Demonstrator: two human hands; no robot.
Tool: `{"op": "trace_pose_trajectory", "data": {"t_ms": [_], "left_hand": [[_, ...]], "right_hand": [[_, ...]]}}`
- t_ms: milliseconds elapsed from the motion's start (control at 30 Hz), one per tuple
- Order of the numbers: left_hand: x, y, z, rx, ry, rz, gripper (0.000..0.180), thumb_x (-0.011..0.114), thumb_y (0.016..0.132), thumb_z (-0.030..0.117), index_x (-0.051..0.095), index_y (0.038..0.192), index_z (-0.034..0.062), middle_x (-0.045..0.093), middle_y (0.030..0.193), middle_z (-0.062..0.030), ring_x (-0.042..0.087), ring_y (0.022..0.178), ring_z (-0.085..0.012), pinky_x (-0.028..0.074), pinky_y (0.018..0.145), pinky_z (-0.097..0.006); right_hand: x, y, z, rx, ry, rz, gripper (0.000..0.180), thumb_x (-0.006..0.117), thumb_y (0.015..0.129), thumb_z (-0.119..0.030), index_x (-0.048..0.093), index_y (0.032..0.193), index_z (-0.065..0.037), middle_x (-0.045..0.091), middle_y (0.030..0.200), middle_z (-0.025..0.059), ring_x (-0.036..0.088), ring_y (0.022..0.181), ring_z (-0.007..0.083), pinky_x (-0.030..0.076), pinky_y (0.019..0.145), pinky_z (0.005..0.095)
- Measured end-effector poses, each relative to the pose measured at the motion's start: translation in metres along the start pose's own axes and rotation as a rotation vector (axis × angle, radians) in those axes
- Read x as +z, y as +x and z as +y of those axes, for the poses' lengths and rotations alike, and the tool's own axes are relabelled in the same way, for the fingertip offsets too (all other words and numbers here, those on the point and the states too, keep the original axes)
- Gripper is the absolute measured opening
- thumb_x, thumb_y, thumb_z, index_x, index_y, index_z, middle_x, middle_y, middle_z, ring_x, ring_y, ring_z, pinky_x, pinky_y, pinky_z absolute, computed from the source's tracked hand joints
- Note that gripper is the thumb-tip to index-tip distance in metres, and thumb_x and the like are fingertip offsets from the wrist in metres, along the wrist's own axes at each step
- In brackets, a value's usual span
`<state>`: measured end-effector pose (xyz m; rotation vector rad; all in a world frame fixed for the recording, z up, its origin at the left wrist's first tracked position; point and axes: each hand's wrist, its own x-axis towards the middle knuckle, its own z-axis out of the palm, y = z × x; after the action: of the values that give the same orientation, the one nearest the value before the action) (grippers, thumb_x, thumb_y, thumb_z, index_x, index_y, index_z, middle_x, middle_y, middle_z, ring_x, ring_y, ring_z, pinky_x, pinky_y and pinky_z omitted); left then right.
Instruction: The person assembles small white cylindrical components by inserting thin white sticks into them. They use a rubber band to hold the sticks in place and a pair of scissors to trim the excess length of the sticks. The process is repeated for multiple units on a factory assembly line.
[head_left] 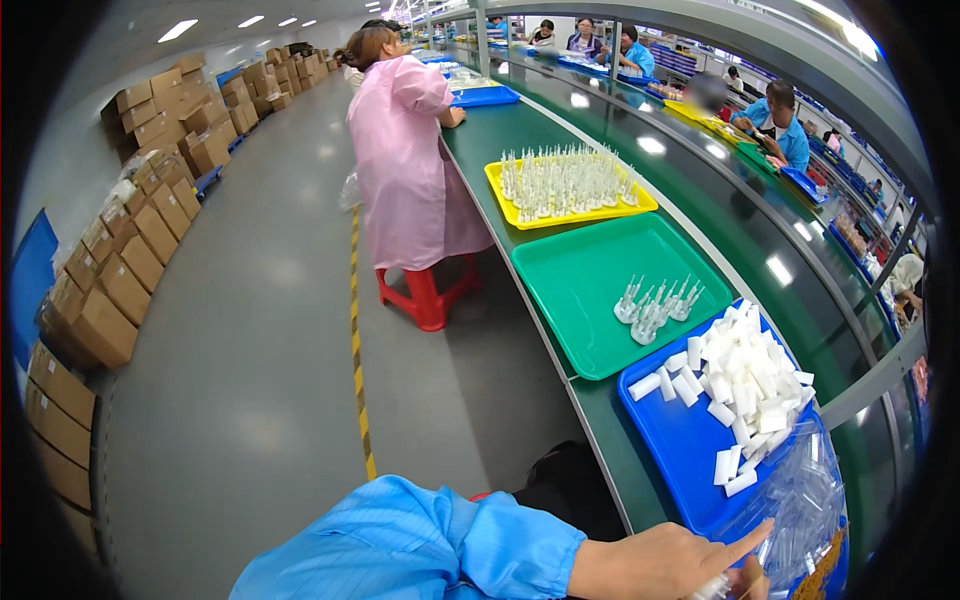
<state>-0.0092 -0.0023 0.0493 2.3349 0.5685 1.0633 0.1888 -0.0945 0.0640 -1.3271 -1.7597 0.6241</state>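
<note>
My left hand (pixel 655 562), in a blue sleeve, comes in from the lower edge with its index finger stretched out over the clear plastic tubes (pixel 803 500). Its other fingers curl around a white plastic piece (pixel 712 588), partly hidden under the hand. Just beside it, my right hand (pixel 750 580) shows only in part at the lower edge; I cannot make out what its fingers do. A blue tray (pixel 660 425) lies beyond the hands, with a heap of short white plastic pieces (pixel 745 375) on it. The clear tubes lie at its near end.
A green tray (pixel 560 270) carries several clear parts with thin upright stems (pixel 655 310). Farther on, a yellow tray (pixel 522 215) is filled with similar parts. A person in pink (pixel 410 160) sits on a red stool (pixel 428 300) at left. A metal post (pixel 875 380) crosses at right.
</note>
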Motion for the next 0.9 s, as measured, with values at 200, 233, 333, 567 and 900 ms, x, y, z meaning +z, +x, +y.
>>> {"op": "trace_pose_trajectory", "data": {"t_ms": [200, 233, 333, 567, 900], "left_hand": [[0.018, -0.005, 0.007, 0.108, 0.200, 0.016, 0.058, 0.047, 0.094, 0.011, 0.035, 0.148, -0.0042, 0.055, 0.065, -0.0065, 0.058, 0.053, -0.0204, 0.044, 0.048, -0.031], [0.019, -0.007, 0.006, 0.093, 0.176, -0.009, 0.060, 0.050, 0.092, 0.013, 0.035, 0.148, -0.0033, 0.057, 0.068, -0.0074, 0.060, 0.056, -0.0220, 0.046, 0.049, -0.032], [0.019, -0.011, 0.006, 0.020, -0.005, -0.018, 0.067, 0.060, 0.089, 0.017, 0.036, 0.148, -0.0007, 0.063, 0.081, -0.0113, 0.065, 0.069, -0.0264, 0.050, 0.059, -0.034], [0.024, -0.005, 0.001, -0.394, -1.011, -0.038, 0.065, 0.074, 0.090, 0.018, 0.041, 0.143, 0.0013, 0.055, 0.130, -0.0126, 0.051, 0.121, -0.0197, 0.042, 0.102, -0.035], [0.000, -0.003, -0.021, -0.086, -0.467, -0.146, 0.079, 0.091, 0.070, 0.025, 0.053, 0.134, -0.0014, 0.056, 0.136, -0.0167, 0.056, 0.121, -0.0289, 0.044, 0.104, -0.039]], "right_hand": [[0.015, 0.002, 0.000, 0.117, -0.029, 0.003, 0.062, 0.077, 0.085, -0.025, 0.050, 0.131, 0.005, 0.055, 0.119, 0.0120, 0.052, 0.107, 0.0220, 0.043, 0.091, 0.0350], [0.019, 0.004, -0.002, 0.175, 0.089, 0.015, 0.058, 0.077, 0.085, -0.024, 0.050, 0.128, 0.005, 0.054, 0.116, 0.0110, 0.052, 0.104, 0.0209, 0.043, 0.090, 0.0344], [0.018, 0.007, 0.001, 0.255, 0.204, -0.067, 0.059, 0.076, 0.086, -0.025, 0.047, 0.129, 0.003, 0.051, 0.118, 0.0103, 0.051, 0.106, 0.0196, 0.041, 0.093, 0.0332], [0.026, 0.008, 0.006, -0.253, -0.376, 0.107, 0.078, 0.086, 0.077, -0.028, 0.047, 0.136, 0.004, 0.056, 0.129, 0.0229, 0.056, 0.116, 0.0376, 0.044, 0.099, 0.0461], [-0.009, 0.009, 0.011, -0.123, -0.255, 0.043, 0.083, 0.092, 0.052, -0.018, 0.060, 0.126, 0.002, 0.066, 0.120, 0.0185, 0.065, 0.105, 0.0321, 0.052, 0.087, 0.0367]]}}
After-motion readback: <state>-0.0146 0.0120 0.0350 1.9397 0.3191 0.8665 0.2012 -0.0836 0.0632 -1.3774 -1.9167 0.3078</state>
